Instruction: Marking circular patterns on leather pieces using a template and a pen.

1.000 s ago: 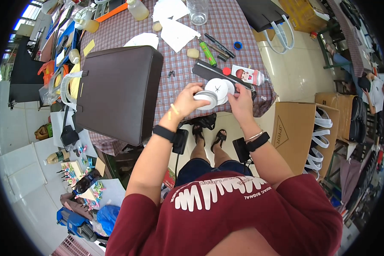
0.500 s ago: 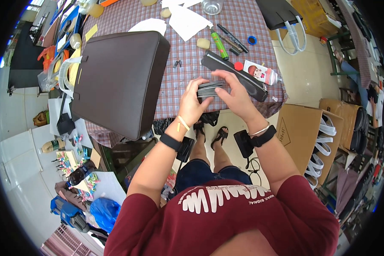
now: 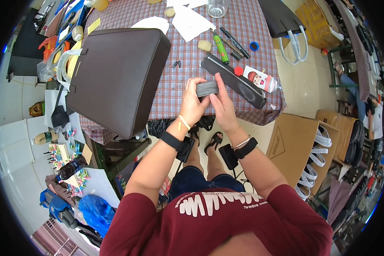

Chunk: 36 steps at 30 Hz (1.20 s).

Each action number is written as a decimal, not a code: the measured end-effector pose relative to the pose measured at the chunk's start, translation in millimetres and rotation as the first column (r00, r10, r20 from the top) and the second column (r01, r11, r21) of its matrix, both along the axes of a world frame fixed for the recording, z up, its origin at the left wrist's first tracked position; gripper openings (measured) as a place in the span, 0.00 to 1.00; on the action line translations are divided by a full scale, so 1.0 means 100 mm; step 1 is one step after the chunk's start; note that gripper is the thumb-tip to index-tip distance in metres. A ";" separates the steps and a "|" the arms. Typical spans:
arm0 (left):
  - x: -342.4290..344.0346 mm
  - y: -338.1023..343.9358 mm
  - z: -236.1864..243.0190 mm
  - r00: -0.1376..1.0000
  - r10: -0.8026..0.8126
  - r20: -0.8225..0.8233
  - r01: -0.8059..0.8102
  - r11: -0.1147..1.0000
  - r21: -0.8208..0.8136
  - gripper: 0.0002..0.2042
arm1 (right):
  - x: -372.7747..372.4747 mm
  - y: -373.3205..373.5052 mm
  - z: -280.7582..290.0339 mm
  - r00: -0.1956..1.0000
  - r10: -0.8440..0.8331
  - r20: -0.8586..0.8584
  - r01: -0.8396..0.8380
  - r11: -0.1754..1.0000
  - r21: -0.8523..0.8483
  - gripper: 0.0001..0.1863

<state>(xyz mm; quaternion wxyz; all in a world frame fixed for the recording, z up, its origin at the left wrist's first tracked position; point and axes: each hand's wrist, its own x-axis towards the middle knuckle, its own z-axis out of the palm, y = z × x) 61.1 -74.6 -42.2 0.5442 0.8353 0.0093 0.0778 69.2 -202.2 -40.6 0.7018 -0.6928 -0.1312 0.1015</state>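
Note:
Over the table's near edge, both hands hold a small stack of thin flat grey-black pieces [image 3: 207, 88], their layered edges showing as fine stripes. My left hand [image 3: 193, 100] is closed round the stack's left end, fingers over the far side and thumb at the near side. My right hand [image 3: 223, 106] presses against its right end, the fingers fairly straight and the thumb at the near corner. What the pieces are cannot be made out. Just right of the hands lies a long black zippered pouch [image 3: 234, 81]. A large dark brown handbag [image 3: 115, 81] with pale wrapped handles lies to the left.
On the checked tablecloth [image 3: 181, 87] are a green tube [image 3: 221, 48], pens [image 3: 234, 42], a white tube with a red cap [image 3: 260, 79], white paper [image 3: 190, 23] and a glass jar [image 3: 217, 8]. A cardboard box [image 3: 301, 145] of white-handled bags stands on the right.
My right hand has come in from above the stack to its right end, its fingers straighter. The stack now shows more squared-up edges. My left hand keeps its hold.

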 end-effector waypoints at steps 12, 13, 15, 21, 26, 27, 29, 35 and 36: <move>-0.01 0.04 -0.08 1.000 0.014 0.023 -0.015 0.999 0.050 0.24 | 0.01 -0.05 -0.07 0.978 0.027 0.206 0.023 0.971 -0.238 0.31; 0.01 0.04 -0.07 1.000 0.015 -0.026 -0.015 1.000 0.004 0.23 | 0.03 -0.07 -0.12 0.990 -0.002 0.142 0.025 0.987 -0.159 0.31; 0.03 0.07 0.00 0.997 0.012 -0.070 -0.015 0.999 -0.040 0.23 | 0.10 -0.13 -0.06 0.996 -0.028 0.079 0.034 0.996 -0.078 0.31; -0.14 0.10 0.51 0.945 -0.259 -0.198 -0.074 0.420 -0.905 0.22 | 0.16 -0.18 0.71 0.992 0.092 0.085 -0.088 0.995 -0.049 0.31; -0.24 0.14 0.86 0.959 -0.268 -0.096 -0.041 0.202 -0.978 0.23 | 0.05 -0.16 1.22 0.970 0.086 0.228 -0.089 0.996 0.002 0.31; -0.26 0.13 0.96 0.959 -0.271 -0.078 -0.027 0.187 -0.982 0.23 | 0.02 -0.19 1.31 0.969 0.116 0.218 -0.117 0.993 -0.008 0.30; -0.31 0.13 1.14 0.956 -0.291 -0.041 0.001 0.143 -0.990 0.23 | -0.04 -0.22 1.53 0.974 0.152 0.169 -0.161 0.986 0.041 0.24; -0.48 0.10 1.74 0.967 -0.247 0.067 0.181 0.477 -0.860 0.23 | -0.11 -0.41 2.06 0.953 0.299 0.053 -0.303 0.936 0.178 0.15; -0.52 0.10 1.84 0.971 -0.231 0.061 0.197 0.628 -0.753 0.25 | -0.13 -0.44 2.14 0.950 0.307 0.063 -0.313 0.934 0.174 0.15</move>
